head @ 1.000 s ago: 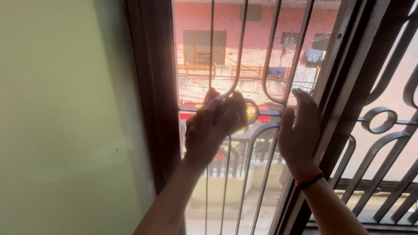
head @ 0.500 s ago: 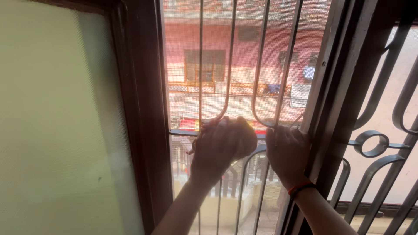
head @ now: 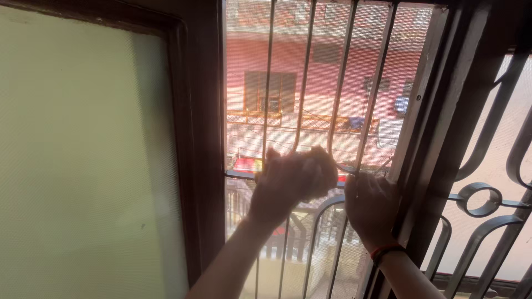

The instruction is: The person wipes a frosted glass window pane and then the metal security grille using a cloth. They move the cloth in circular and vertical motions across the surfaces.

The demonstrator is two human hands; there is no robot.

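Left hand (head: pixel 291 180) fisted on window grille (head: pixel 303 83) mid-frame, contents unclear; right hand (head: pixel 370 206) gripping bar. Risk: knuckles scraping mesh, grip slipping.

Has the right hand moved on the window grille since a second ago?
Yes. The right hand was open and flat against the grille bars near the dark window frame; now it has dropped slightly and curled closed around the lower bend of a bar.

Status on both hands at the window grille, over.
Left hand bunched against the grille bars, holding something I can't make out. Right hand gripping a bar by the wooden frame. Nothing in the way.
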